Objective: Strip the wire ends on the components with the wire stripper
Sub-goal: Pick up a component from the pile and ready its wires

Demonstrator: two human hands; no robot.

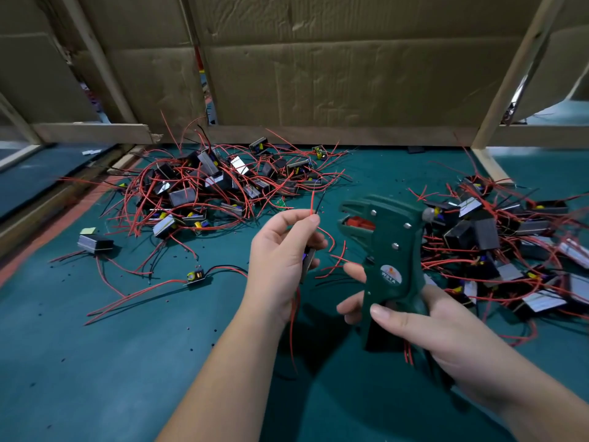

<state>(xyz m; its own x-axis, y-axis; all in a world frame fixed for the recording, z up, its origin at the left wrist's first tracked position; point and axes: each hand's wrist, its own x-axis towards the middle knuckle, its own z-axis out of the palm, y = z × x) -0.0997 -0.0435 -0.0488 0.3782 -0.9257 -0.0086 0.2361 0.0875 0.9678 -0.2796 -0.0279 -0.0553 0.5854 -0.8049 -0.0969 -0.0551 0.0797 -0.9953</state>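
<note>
Green bench mat (95, 362), cardboard wall (350, 74) behind: a green wire stripper (387, 250) stands upright at centre right, its handles gripped in the right hand (439, 330), jaws parted and facing left. Near them but apart, the left hand (280, 260) pinches a red wire end (312, 200) and a black wire end (321, 200) upward, a small component (307, 260) against its palm. Tangled component piles lie behind at left (207, 186) and at right (497, 244).
</note>
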